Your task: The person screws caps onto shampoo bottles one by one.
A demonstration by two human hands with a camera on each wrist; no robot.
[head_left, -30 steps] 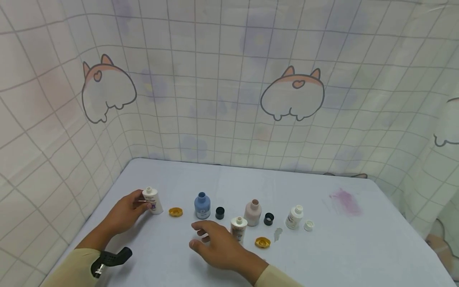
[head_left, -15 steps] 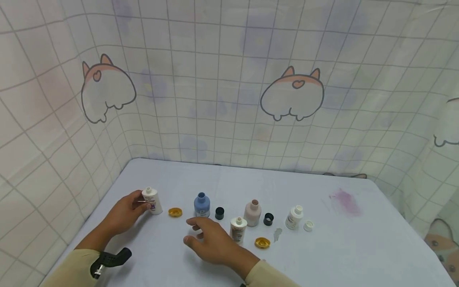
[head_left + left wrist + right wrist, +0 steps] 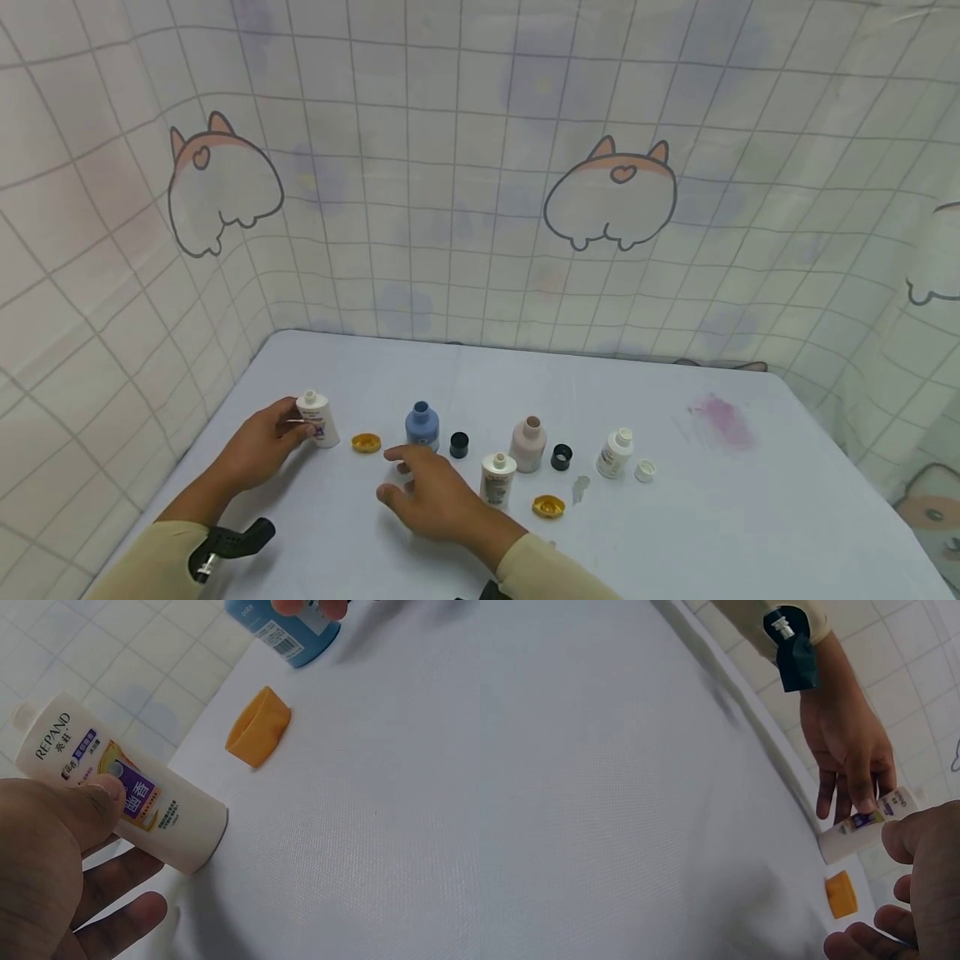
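Observation:
At the table's left side my left hand (image 3: 258,448) grips a white shower gel bottle (image 3: 320,423) between thumb and fingers. Its neck is uncapped, and its base meets the table. In the left wrist view the bottle (image 3: 161,814) leans and shows a purple and yellow label. A yellow-orange cap (image 3: 366,442) lies just right of it. My right hand (image 3: 438,498) hovers over the table in front of the blue bottle (image 3: 422,423), fingers loosely bent and holding nothing. It partly hides that bottle's lower edge.
Right of the blue bottle are a black cap (image 3: 459,445), a pink bottle (image 3: 528,446), another black cap (image 3: 561,457), a second white bottle (image 3: 497,482), another yellow cap (image 3: 548,507), a small white bottle (image 3: 616,454) and a white cap (image 3: 645,471). A patterned curtain (image 3: 450,192) stands behind.
My right hand has shifted left and slightly away from me, towards the nearer yellow cap. The left hand and its bottle have stayed in place.

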